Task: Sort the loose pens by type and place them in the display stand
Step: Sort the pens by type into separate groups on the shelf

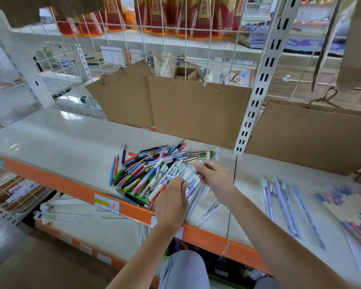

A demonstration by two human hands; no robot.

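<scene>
Sorted pens (350, 207) blurred, cut off at right edge.

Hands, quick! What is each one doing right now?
Left hand: fingers curled into the pen pile; whether it grips one cannot be told.
Right hand: pinching a light pen with a mint cap.

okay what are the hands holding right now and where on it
The right hand pinches a clear pen near its mint-capped upper end. The left hand reaches into the pen pile; its grip cannot be told.
</scene>
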